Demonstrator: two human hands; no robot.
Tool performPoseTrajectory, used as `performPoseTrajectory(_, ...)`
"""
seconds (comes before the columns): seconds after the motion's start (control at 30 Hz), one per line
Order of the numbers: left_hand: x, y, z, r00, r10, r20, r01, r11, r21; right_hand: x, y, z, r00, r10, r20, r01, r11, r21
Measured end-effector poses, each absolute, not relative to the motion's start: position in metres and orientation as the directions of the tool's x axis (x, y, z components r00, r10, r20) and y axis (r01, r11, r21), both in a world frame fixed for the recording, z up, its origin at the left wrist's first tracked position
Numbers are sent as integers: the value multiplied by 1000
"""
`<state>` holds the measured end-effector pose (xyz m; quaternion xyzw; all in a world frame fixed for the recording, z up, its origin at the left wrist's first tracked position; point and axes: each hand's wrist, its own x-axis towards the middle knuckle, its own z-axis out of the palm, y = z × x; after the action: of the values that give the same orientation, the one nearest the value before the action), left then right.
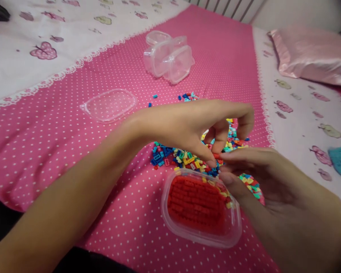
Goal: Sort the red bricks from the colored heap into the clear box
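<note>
On the pink dotted bedspread (130,216), red bricks (197,201) already sit packed in rows inside the clear tub (197,240), a mixed-colour pile (191,161) lies loose beyond, and my left grip (184,123) pinches another red brick (216,156) beside my right grip (290,197), whose hold I cannot tell.

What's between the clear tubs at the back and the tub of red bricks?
The head view shows pink dotted cloth, then the left hand over a pile of colorful bricks.
</note>
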<state>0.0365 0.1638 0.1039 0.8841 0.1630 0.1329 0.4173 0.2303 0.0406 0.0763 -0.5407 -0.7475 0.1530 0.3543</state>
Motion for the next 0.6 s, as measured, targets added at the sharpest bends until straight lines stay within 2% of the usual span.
performPoseTrajectory(0.2,42,164,99,923,373,99,146,-575,805,226,44,72,-112,931,349,666,330,-668)
performPoseTrajectory(0.37,41,167,95,932,353,78,172,-624,762,231,44,73,-137,926,352,721,337,-606)
performPoseTrajectory(0.47,33,175,94,924,372,87,195,-656,729,233,32,79,-274,900,339,725,425,-542)
performPoseTrajectory(0.6,22,186,91,895,418,157,196,-685,702,228,13,82,-460,849,260,674,524,-521)
